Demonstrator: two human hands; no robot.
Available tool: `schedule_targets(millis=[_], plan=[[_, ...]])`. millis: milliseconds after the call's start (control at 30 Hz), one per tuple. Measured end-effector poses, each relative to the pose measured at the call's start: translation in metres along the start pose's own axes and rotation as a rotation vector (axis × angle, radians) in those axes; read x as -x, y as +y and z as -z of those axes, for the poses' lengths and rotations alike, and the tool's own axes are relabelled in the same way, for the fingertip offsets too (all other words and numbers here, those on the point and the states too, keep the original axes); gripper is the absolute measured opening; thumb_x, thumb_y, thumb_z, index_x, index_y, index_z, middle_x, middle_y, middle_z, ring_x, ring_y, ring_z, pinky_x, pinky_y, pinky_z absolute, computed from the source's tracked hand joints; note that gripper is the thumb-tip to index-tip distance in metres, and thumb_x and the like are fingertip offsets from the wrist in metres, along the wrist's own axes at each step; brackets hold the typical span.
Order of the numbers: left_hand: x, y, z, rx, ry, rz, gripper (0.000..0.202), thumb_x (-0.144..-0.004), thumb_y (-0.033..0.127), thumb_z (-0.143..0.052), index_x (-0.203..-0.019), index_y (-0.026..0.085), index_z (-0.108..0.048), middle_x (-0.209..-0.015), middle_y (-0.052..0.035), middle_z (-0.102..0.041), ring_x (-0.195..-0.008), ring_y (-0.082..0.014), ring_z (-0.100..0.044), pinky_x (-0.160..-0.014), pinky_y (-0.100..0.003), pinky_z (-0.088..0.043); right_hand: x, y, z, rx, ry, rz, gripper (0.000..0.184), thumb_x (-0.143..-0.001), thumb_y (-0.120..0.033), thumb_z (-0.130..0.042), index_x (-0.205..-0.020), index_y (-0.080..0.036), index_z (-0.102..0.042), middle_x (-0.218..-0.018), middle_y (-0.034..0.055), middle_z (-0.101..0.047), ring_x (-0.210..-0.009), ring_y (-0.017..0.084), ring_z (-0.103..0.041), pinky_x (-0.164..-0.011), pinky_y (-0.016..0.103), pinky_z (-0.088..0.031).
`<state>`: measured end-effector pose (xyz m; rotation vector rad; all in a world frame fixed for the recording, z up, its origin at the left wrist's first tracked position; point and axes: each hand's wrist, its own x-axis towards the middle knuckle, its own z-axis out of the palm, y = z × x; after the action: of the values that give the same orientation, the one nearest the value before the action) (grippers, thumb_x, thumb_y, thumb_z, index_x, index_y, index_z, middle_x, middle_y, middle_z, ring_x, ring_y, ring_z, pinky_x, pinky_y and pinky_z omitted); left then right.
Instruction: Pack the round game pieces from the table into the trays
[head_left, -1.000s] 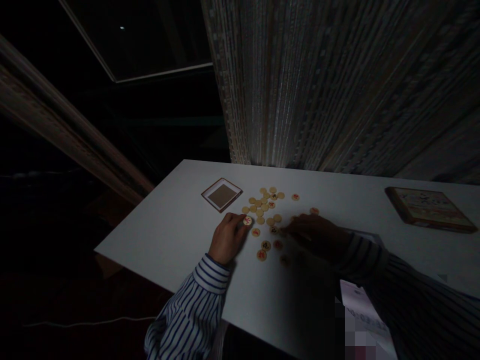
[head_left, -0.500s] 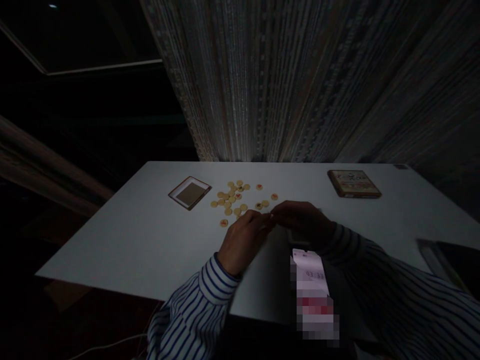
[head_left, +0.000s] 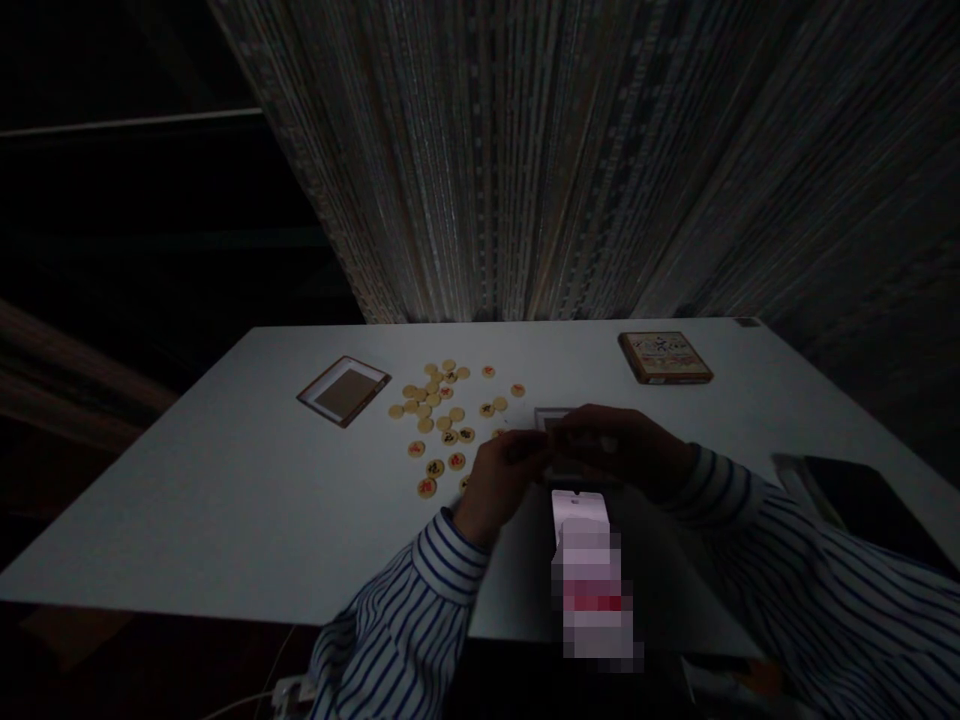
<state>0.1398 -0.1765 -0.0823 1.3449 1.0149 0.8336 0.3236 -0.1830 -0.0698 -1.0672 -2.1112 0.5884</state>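
Fingers of left hand [head_left: 499, 482] and right hand [head_left: 630, 445] nearly meet by a tray [head_left: 552, 411], grip too dark to tell; handling discs [head_left: 424, 411], toward ten o'clock, seems underway; next needs light pinching.

tan discs [head_left: 425, 425], some marked red or black, blue-striped white sleeves [head_left: 448, 565], white table [head_left: 225, 480]

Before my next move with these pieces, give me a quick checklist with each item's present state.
1. Both hands in view: ok; left hand and right hand are close together.
2. Loose round pieces away from the table edges: ok, for those visible.
3. Piece held in either hand: cannot tell; too dark.
4. Box flat on table: ok.
5. Lighting: not ok; dim, right hand shadowed.
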Motion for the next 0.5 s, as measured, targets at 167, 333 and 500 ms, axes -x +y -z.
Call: schedule_targets(millis=[167, 333, 500], plan=[[-0.004, -0.008, -0.002, -0.077, -0.048, -0.006, 0.019, -0.074, 0.021, -0.06, -0.091, 0.014, -0.066, -0.084, -0.0077, -0.07, -0.063, -0.0123, -0.063, -0.057, -0.023, -0.05, 0.0, 0.013, 0.003, 0.166, -0.148, 0.107, 0.021, -0.08, -0.028, -0.053, -0.096, -0.018, -0.062, -0.085, 0.0057, -0.065, -0.076, 0.013, -0.058, -0.067, 0.027, -0.048], [-0.003, -0.026, -0.001, -0.325, 0.075, -0.047, 0.025, -0.079, 0.023, -0.054, -0.101, 0.015, -0.063, -0.087, -0.0066, -0.07, -0.066, -0.0131, -0.064, -0.061, -0.024, -0.051, 0.003, 0.022, 0.0, 0.373, -0.329, 0.002, 0.013, -0.078, -0.021, -0.053, -0.082, -0.017, -0.065, -0.074, 0.004, -0.065, -0.064, 0.011, -0.057, -0.057, 0.024, -0.043], [-0.002, -0.041, -0.005, -0.533, 0.106, -0.136, 0.025, -0.08, 0.019, -0.05, -0.101, 0.017, -0.063, -0.089, -0.0059, -0.069, -0.075, -0.0152, -0.064, -0.069, -0.027, -0.051, 0.005, 0.037, -0.004, 0.488, -0.511, -0.016, 0.012, -0.078, -0.022, -0.054, -0.075, -0.018, -0.065, -0.072, 0.0028, -0.066, -0.064, 0.013, -0.058, -0.057, 0.025, -0.04]])
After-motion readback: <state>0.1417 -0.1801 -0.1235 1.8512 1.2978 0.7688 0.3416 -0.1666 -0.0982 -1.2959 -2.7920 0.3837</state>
